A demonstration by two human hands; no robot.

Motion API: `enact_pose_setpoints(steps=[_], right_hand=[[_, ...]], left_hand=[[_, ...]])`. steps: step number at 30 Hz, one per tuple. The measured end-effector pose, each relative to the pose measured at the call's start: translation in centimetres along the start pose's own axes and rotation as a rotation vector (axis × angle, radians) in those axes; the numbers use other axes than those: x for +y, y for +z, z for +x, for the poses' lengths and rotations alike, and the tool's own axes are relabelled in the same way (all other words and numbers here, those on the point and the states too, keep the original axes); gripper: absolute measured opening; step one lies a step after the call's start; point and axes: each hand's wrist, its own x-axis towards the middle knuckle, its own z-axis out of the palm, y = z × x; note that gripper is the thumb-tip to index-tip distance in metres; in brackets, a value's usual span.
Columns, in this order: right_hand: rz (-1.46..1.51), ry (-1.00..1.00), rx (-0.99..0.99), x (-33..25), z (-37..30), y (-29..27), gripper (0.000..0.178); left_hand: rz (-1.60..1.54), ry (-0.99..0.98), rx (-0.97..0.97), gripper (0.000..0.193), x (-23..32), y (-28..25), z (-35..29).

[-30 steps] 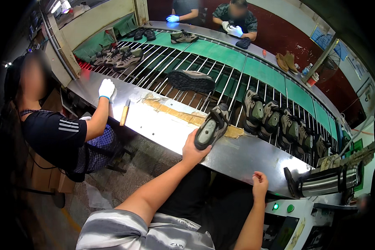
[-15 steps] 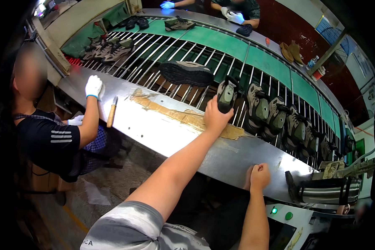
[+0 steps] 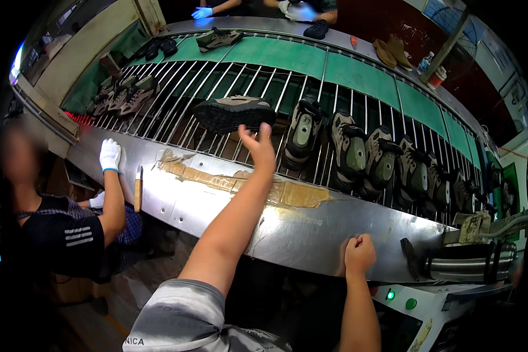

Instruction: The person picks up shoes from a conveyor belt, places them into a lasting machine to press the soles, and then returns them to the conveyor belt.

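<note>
My left hand point(image 3: 257, 148) reaches over the roller rack with thumb and fingers apart. Its fingertips overlap the lower edge of a tan and black shoe point(image 3: 236, 115) lying on its side, sole facing me; I cannot tell whether they touch it. Just right of that hand, a shoe point(image 3: 301, 134) with a green insert in its opening rests on the bars. Beside it more such shoes point(image 3: 347, 151) form a row running right. My right hand point(image 3: 359, 255) is a closed fist at the near edge of the metal ledge point(image 3: 302, 234), with nothing showing in it.
At left a person's white-gloved hand point(image 3: 110, 155) rests on the ledge near a wooden-handled knife point(image 3: 138, 189). A steel flask point(image 3: 466, 262) lies at the right end. Several shoes point(image 3: 138, 95) sit at the far left. Across the green belt point(image 3: 276, 54) are co-workers' gloved hands point(image 3: 299, 11).
My left hand has let go of the shoe with the green insert, which now rests at the row's left end. That hand has moved left to the shoe lying on its side.
</note>
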Motion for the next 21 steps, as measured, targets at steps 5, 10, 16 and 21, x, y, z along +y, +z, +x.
enact_pose_setpoints(steps=[5,10,16,21], right_hand=[[-0.015,0.0,-0.014,-0.3,0.1,-0.1,0.013],[0.008,0.008,-0.005,-0.7,0.1,-0.6,0.013],[-0.013,-0.013,0.009,-0.7,-0.6,0.2,0.013],[-0.013,0.015,-0.001,-0.5,-0.7,-0.2,0.014]], left_hand=[[0.395,-0.542,0.491,0.119,2.8,2.8,8.5],[0.483,-0.653,0.458,0.132,-0.3,2.8,12.0],[0.121,-0.791,-0.096,0.1,2.8,-5.5,14.4],[-0.168,-0.956,-0.57,0.056,12.9,-11.2,4.4]])
